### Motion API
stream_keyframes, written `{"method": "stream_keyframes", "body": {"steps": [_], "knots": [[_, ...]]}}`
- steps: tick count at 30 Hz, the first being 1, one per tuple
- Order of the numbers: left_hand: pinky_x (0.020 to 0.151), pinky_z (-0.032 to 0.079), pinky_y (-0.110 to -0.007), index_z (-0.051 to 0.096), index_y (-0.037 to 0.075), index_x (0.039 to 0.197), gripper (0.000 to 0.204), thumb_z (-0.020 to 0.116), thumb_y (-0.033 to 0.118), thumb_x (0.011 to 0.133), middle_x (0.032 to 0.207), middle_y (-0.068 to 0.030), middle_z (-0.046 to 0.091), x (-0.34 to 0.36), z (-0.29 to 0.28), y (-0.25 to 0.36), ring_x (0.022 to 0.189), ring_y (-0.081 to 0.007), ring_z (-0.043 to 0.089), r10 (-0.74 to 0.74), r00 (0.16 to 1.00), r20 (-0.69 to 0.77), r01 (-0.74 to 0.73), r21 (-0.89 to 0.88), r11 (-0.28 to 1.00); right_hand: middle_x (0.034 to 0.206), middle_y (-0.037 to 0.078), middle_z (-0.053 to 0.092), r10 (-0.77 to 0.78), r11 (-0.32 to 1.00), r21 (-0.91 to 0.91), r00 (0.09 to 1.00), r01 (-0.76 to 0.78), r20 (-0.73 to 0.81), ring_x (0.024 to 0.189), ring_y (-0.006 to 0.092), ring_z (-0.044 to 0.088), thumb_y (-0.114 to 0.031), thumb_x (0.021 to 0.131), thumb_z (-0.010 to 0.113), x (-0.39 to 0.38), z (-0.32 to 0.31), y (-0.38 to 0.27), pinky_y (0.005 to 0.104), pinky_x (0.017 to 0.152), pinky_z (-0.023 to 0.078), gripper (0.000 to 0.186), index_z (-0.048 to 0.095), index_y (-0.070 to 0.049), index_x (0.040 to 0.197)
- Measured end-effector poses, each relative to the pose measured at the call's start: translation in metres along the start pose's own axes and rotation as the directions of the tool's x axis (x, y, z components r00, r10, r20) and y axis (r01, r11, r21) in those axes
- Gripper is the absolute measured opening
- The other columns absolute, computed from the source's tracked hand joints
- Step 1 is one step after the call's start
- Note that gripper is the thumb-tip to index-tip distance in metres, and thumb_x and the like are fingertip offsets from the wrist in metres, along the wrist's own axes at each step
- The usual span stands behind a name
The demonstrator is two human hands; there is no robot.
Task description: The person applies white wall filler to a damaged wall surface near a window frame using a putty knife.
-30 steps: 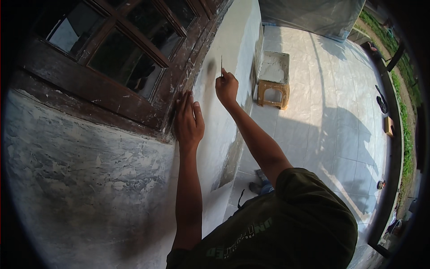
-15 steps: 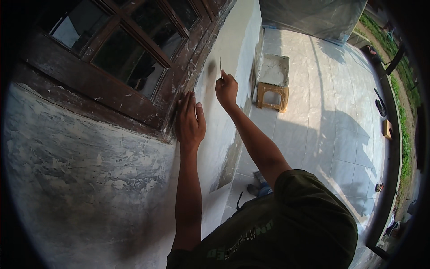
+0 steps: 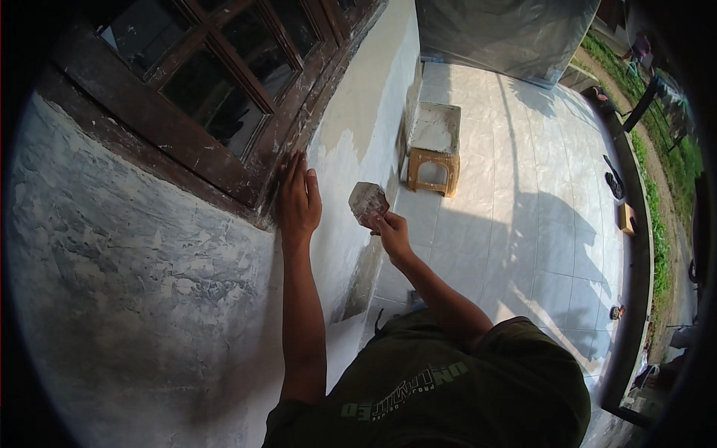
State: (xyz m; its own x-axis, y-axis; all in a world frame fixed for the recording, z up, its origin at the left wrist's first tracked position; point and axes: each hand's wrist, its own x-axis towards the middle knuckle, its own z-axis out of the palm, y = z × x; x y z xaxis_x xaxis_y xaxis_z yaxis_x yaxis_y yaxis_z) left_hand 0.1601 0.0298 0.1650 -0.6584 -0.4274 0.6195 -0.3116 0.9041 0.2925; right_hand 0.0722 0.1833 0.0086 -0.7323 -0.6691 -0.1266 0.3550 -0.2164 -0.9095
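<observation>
My right hand (image 3: 391, 233) pinches a flat putty scraper (image 3: 368, 202) by its lower edge. The scraper's broad face shows, smeared with whitish paste over a reddish-brown part, and it is held out in front of the wall. Stretched fingers of my left hand (image 3: 300, 200) lie against the wall beside the lower corner of the brown wooden window frame (image 3: 261, 175). Beyond my hands the wall (image 3: 355, 131) carries a pale beige area next to whiter, patchy coating.
A whitish, paste-coated tray (image 3: 435, 128) rests on a yellowish-brown stool (image 3: 432, 172) near the wall. Translucent sheeting (image 3: 500, 37) hangs at the far end. Light tiles cover the floor (image 3: 515, 224). A low ledge (image 3: 641, 261) runs along the right, with a small box (image 3: 627, 219) beside it.
My right hand has drawn back toward me from the wall and turned the scraper from edge-on to face-on. My left hand stays by the window corner. The view has shifted slightly.
</observation>
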Motion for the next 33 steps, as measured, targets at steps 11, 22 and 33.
{"method": "stream_keyframes", "body": {"steps": [11,22,33], "knots": [[0.12,0.018,-0.046,0.045,0.0,0.142,0.052,0.024,0.031,0.105,0.147,-0.0193,0.045,0.03,0.062,0.037,0.141,-0.0336,0.035,-0.107,0.994,0.036,0.113,-0.389,0.914,0.106,0.004,0.07,0.001,0.976,0.212,0.978,0.045,-0.209,0.095,0.0148,0.066,-0.022,0.099,0.057,0.063,-0.072,-0.046,0.0332,0.077,0.051,0.023,0.065,-0.006,0.113],[0.116,0.029,-0.041,0.047,-0.006,0.138,0.05,0.029,0.026,0.104,0.144,-0.0232,0.047,0.115,0.222,0.055,0.14,-0.0357,0.038,-0.166,0.97,0.178,0.234,-0.508,0.829,0.105,0.011,0.069,0.093,0.95,0.312,0.967,-0.016,-0.235,0.093,0.0214,0.069,-0.017,0.099,0.056,0.228,-0.16,-0.059,0.0367,0.084,0.056,0.025,0.062,0.0,0.115],[0.116,0.029,-0.041,0.046,-0.008,0.138,0.053,0.03,0.03,0.104,0.145,-0.0254,0.045,0.19,0.385,0.056,0.139,-0.0363,0.038,-0.296,0.863,0.409,0.49,-0.538,0.686,0.117,0.019,0.062,0.133,0.984,0.155,0.931,-0.084,-0.34,0.104,0.0277,0.066,-0.006,0.095,0.056,0.375,-0.295,-0.102,0.0386,0.091,0.058,0.033,0.052,0.01,0.123]]}}
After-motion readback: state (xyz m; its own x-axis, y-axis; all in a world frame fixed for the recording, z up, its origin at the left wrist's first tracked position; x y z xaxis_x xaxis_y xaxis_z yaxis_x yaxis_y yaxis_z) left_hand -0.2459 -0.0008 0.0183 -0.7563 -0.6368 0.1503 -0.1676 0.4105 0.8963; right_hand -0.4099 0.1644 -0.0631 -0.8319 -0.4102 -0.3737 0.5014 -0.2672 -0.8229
